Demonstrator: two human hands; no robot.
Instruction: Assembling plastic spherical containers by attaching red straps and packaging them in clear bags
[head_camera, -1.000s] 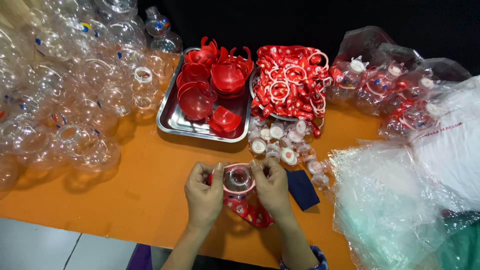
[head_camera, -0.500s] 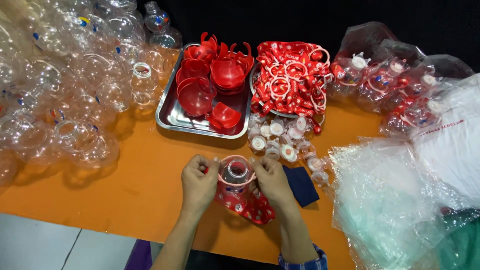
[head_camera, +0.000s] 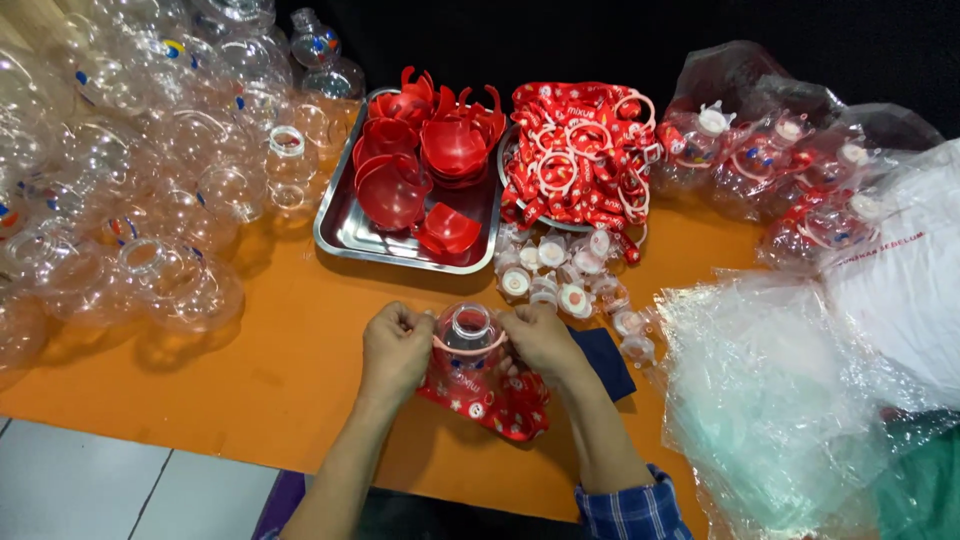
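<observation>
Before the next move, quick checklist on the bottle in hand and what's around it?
1. Grip: left hand and right hand both on the clear round bottle - ok.
2. Bottle mouth facing up and uncapped - ok.
3. Red strap hangs under the bottle; whether its ring is seated on the neck - cannot tell.
4. Small caps lie loose on the orange table beside the right hand - ok.
5. Red half-shells in the metal tray, apart from the hands - ok.
6. Plastic bags crowd the right hand's side - not ok.
</observation>
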